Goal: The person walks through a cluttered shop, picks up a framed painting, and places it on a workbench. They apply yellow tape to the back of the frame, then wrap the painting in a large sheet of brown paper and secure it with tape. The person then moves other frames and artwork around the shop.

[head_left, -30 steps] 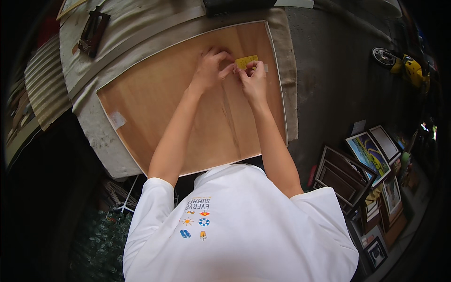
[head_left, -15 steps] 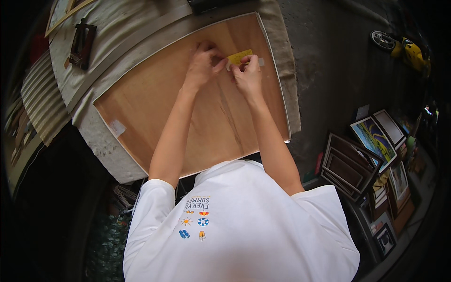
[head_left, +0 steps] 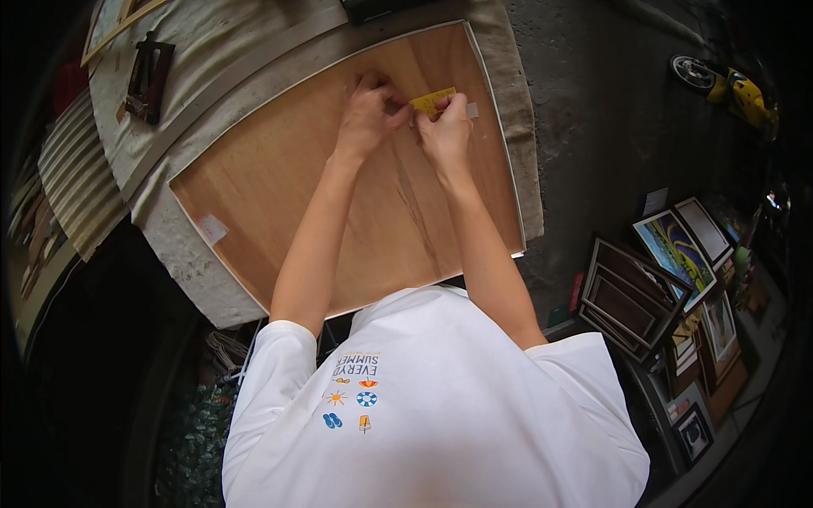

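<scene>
A large brown wooden panel (head_left: 322,203) with pale edges lies flat under both hands. Near its far right part is a small yellow paper label (head_left: 434,102) with marks on it. My right hand (head_left: 447,135) pinches the label's near edge between thumb and fingers. At the label's left end are the curled fingers of my left hand (head_left: 366,118), close together; whatever they hold is hidden. A whitish strip (head_left: 472,110) shows on the panel just right of my right hand. Another pale paper patch (head_left: 212,229) sits by the panel's left corner.
A cloth-covered table (head_left: 182,262) bears the panel. On it, a long flat strip (head_left: 220,89) and a dark hand tool (head_left: 150,82) lie to the left. Picture frames (head_left: 631,296) stand on the right. Farther off is a yellow motorcycle (head_left: 745,102).
My right hand has shifted slightly, its fingers closing in more at the label's near edge. The left hand has barely moved, and the panel stays in place.
</scene>
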Tool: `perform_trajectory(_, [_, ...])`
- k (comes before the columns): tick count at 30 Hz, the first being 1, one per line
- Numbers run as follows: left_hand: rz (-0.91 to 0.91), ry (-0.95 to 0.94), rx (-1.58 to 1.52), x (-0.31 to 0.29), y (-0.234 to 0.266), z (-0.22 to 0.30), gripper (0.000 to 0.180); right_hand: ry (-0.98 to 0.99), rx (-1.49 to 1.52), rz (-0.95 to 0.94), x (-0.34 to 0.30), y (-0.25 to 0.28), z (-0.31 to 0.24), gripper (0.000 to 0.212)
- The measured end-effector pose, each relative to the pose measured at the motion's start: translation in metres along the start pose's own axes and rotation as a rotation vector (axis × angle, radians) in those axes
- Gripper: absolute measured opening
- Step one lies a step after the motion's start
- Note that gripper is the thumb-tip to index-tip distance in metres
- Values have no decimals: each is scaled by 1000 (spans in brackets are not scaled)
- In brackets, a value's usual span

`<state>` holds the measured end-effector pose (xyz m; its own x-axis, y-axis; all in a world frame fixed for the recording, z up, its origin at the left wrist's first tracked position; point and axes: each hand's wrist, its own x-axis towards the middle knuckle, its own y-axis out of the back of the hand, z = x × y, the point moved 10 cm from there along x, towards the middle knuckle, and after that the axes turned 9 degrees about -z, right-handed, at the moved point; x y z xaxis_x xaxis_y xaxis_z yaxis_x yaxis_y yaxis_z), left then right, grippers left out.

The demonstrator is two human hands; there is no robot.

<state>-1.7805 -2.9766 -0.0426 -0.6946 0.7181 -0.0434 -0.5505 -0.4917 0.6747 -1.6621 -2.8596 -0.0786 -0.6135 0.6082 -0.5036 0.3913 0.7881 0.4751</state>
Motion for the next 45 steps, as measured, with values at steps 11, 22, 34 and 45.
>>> perform_trajectory(11, [214,186,-127,-48,27,-15,30,271,-467,-235,-13,32,-42,19])
perform_trajectory(22, [557,515,27,-109,-19,34,28,1138,-727,-732,-4,-27,-106,23])
perform_trajectory(34, [725,747,58,-105,-28,51,28,1211,-686,-1149,11,-59,-111,10])
perform_trajectory(45, [782,743,39,-108,-34,51,21,1347,-784,-1096,-1,-64,-110,9])
